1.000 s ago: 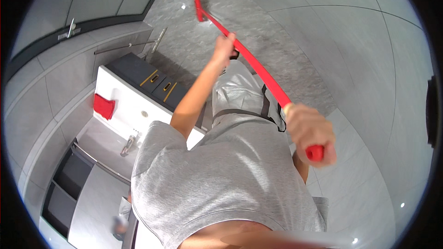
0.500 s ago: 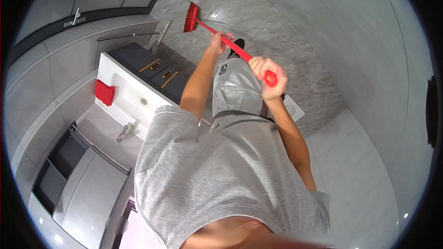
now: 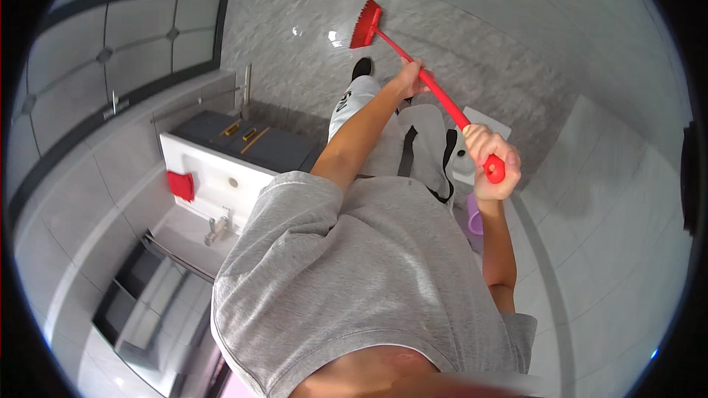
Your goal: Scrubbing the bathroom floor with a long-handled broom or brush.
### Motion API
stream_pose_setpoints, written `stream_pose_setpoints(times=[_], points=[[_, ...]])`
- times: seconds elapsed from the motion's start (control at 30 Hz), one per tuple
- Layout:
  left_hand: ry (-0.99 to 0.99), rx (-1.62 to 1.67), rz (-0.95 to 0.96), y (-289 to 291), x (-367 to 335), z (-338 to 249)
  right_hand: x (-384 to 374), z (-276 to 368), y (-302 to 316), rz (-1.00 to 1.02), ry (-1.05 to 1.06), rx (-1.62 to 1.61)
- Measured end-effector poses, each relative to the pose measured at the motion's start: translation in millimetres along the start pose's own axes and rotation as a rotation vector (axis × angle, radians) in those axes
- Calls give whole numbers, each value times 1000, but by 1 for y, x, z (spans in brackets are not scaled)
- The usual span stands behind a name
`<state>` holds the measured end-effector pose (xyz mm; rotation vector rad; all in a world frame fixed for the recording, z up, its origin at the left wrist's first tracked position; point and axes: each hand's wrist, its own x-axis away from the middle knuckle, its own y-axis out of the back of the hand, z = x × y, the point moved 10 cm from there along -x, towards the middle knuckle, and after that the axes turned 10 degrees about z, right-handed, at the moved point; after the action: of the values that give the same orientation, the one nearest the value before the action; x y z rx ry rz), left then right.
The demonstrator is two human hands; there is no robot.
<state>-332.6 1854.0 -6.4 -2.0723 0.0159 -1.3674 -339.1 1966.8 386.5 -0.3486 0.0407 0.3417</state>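
Note:
A red long-handled broom (image 3: pixel 440 97) slants across the view, its wide toothed-edged head (image 3: pixel 365 23) down on the grey tiled floor. My left hand (image 3: pixel 414 78) holds the shaft partway toward the head. Round the top end of the handle, my right hand (image 3: pixel 493 156) is closed, and the rounded red tip with its hanging hole sticks out below the fingers. One of my dark shoes (image 3: pixel 362 68) stands just short of the broom head.
To the left, a white washbasin (image 3: pixel 214 177) with a red cloth (image 3: pixel 181 186) and a faucet (image 3: pixel 215 230) tops a dark drawer cabinet (image 3: pixel 269 146). A dark-framed glass door (image 3: pixel 140 33) lies beyond. By my right side are a white fixture (image 3: pixel 487 124) and a purple bucket (image 3: pixel 474 215).
The broom head has moved right across the floor, and both hands have shifted right and slightly nearer with it. My body has turned and stepped, bringing the purple bucket into view.

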Motion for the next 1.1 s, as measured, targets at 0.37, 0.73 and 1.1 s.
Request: stream_pose_setpoints(times=[0.37, 0.73, 1.1], points=[[228, -52, 357, -189, -14, 95, 57, 92, 49, -139, 87, 377], [60, 164, 445, -152, 64, 1, -20, 115, -66, 134, 102, 364], [-506, 151, -200, 210, 194, -194, -131, -19, -252, 376, 43, -85]])
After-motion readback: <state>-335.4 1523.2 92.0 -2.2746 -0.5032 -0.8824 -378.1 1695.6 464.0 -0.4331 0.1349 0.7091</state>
